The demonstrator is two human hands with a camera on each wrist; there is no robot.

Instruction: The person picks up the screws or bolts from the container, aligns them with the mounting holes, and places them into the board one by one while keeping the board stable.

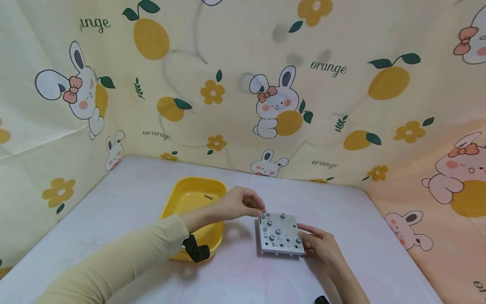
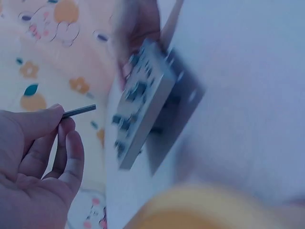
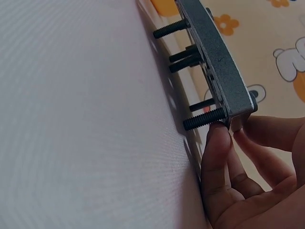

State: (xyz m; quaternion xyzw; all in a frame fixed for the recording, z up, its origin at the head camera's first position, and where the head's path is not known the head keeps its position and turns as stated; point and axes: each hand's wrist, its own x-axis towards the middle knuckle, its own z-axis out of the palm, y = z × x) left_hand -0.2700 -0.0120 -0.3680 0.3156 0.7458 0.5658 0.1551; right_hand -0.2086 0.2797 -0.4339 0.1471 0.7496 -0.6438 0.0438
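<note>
A square grey metal plate (image 1: 276, 245) is held a little above the white table, several bolts (image 1: 278, 231) set in its holes. In the right wrist view, threaded shanks (image 3: 204, 119) stick out of its underside. My right hand (image 1: 322, 249) grips the plate's right edge, thumb on one face and fingers on the other. Near the plate's far left corner, my left hand (image 1: 241, 204) pinches a thin metal screw (image 2: 80, 111) between thumb and fingertip. The screw's shank points toward the plate and its head end is hidden by the fingers.
Left of the plate stands a yellow plastic tray (image 1: 167, 202), partly covered by my left forearm. One loose screw (image 1: 208, 197) lies in it. A patterned cloth (image 1: 228, 118) walls off the table's back and sides.
</note>
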